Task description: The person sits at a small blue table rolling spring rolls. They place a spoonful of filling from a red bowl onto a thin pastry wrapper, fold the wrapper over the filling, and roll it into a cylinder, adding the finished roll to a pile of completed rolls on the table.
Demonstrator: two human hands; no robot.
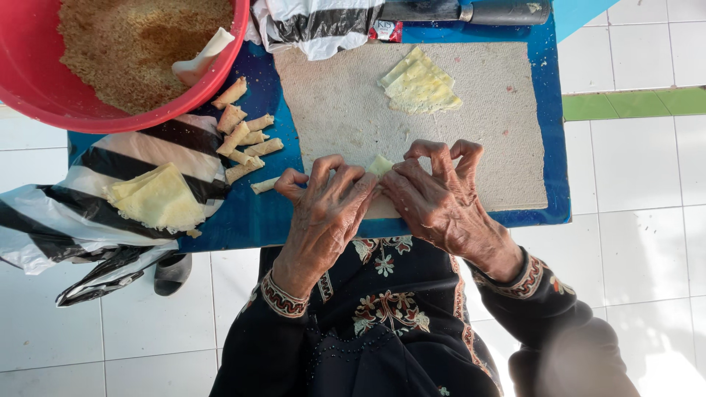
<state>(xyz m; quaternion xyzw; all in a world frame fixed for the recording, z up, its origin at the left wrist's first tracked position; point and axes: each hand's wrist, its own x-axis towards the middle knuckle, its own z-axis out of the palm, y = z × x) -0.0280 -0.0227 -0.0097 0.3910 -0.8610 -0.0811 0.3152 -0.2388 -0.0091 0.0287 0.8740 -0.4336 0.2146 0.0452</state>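
My left hand [323, 209] and my right hand [437, 198] press side by side on a pale yellow wrapper [380, 165] at the near edge of a grey board [485, 110]. Fingers of both hands curl over the wrapper, and only its folded tip shows between them. A small stack of the same yellow wrappers [421, 84] lies at the far middle of the board. Several finished rolls [244, 140] lie in a loose pile on the blue table [257, 213], left of my left hand.
A red bowl [29, 81] of brown crumb filling with a white spoon [198, 62] sits at the top left. More yellow wrappers [158, 197] rest on a black-and-white striped bag [66, 220]. A knife [471, 10] lies beyond the board. White tiled floor surrounds the table.
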